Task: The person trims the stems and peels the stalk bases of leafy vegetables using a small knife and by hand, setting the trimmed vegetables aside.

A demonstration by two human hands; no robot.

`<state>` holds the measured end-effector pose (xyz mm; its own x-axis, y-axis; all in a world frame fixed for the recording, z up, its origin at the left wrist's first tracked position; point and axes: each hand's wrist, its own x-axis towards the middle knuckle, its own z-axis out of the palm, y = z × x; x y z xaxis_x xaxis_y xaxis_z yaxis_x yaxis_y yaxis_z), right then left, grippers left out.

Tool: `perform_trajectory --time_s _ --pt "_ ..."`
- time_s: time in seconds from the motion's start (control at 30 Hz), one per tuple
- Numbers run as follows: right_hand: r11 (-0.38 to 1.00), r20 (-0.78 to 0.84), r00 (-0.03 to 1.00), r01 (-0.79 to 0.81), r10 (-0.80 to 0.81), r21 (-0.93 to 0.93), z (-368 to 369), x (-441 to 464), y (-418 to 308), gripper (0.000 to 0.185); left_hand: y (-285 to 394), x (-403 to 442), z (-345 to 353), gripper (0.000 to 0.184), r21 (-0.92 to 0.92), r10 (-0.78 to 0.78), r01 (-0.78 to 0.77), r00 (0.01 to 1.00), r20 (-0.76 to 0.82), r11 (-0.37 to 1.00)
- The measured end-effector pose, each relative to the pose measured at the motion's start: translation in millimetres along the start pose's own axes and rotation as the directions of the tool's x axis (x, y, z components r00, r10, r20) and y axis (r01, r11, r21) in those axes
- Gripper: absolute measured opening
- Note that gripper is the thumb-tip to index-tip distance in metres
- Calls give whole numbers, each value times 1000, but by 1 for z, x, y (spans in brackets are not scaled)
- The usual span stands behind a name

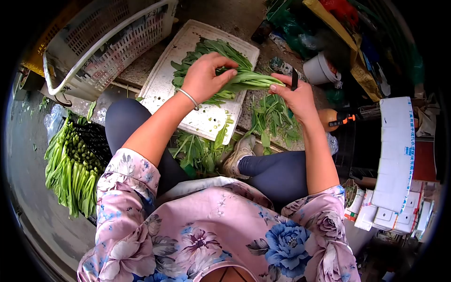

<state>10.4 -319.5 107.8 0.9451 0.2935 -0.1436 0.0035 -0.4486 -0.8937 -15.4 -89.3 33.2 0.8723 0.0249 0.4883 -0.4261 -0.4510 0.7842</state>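
A loose bunch of long green leafy stems (251,81) is held above the right part of a white rectangular plastic board (162,82) with a raised rim. By the right hand (293,96), the pale stem ends are pinched between thumb and fingers, and a narrow black blade (294,79) is seen to stand up among these fingers; how its handle is gripped cannot be told. The left hand (209,75), with a silver bangle (189,98) at its wrist, is half open: the fingers are bent, the thumb is kept a little apart from them, and the leafy part is met near the thumb. Whether it is firmly grasped cannot be told.

The right edge of the board is passed by the stem ends, which are pointed over a heap of loose green leaves (275,117) on the ground. On the board, a pile of dark green leaves (188,63) is spread under the left hand, while white surface is shown along the left rim. The far left side is bounded by a white slatted plastic basket (117,56), and the far right by a whitish round bucket (317,69).
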Motion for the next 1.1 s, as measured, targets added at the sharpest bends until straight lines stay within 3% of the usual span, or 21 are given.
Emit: perform_trajectory --time_s 0.07,0.1,0.2,0.27,0.33,0.4,0.43,0.47,0.53,0.6,0.67,0.7,0.73,0.8,0.83,0.87,0.93,0.97,1.0,1.07,1.1 --pt "999 58 997 54 -54 6 4 -10 14 35 5 -8 13 23 -34 90 -88 994 65 996" --pt "997 50 997 58 -55 -49 7 -12 20 34 8 -13 20 24 -98 70 -59 991 113 993" --pt "999 45 998 34 -35 20 19 -19 30 33 2 -20 35 25 -218 76 -29 974 211 976" --pt "999 41 999 23 -24 23 25 -18 42 31 -2 -21 37 21 -251 -85 186 927 365 950" --pt "996 61 998 -1 -4 88 31 -15 55 32 -10 -23 38 16 -230 -82 174 929 360 958" --pt "990 80 995 -65 55 125 36 -14 63 31 -18 -27 41 13 -165 -60 132 923 380 978" --pt "995 94 995 -47 39 85 40 -15 67 31 -16 -30 44 11 -153 0 46 957 290 987" --pt "999 106 994 -30 25 42 43 -17 71 32 -14 -31 43 11 -151 -14 64 949 316 986" --pt "988 131 981 -149 141 51 46 -19 76 31 -9 -26 38 10 246 13 -76 969 247 966" --pt "987 157 975 -162 159 7 50 -14 88 31 -13 -26 41 15 235 56 -115 969 242 965" --pt "980 187 962 -199 199 -16 52 -12 91 30 -7 -25 43 11 246 -347 273 872 345 930" --pt "982 180 970 -180 166 62 54 -11 96 31 -12 -28 47 16 159 -410 377 837 364 912" --pt "977 169 976 -159 135 139 55 -11 100 33 -17 -32 52 16 160 -413 380 832 370 911" --pt "956 173 973 -187 149 227 57 -9 101 32 -23 -37 60 30 -234 -378 499 827 416 835" --pt "928 180 971 -206 156 310 57 -8 101 32 -25 -36 60 45 -330 -401 639 725 560 695" --pt "926 180 971 -211 160 312 55 -7 100 32 -26 -36 59 45 -328 -402 642 722 563 693" --pt "925 213 966 -210 146 317 53 -3 97 29 -19 -34 54 50 -429 -363 776 607 707 463" --pt "923 212 966 -214 150 319 52 -2 94 29 -14 -35 55 58 -466 -341 786 604 721 407" --pt "894 224 957 -259 185 366 51 -1 90 29 -13 -36 55 58 -465 -341 788 601 722 405" --pt "859 240 945 -305 221 411 50 -1 86 29 -13 -37 55 62 -387 -287 685 654 700 617" --pt "861 247 942 -313 227 402 49 0 84 32 -14 -35 53 55 -357 -340 747 601 724 560"
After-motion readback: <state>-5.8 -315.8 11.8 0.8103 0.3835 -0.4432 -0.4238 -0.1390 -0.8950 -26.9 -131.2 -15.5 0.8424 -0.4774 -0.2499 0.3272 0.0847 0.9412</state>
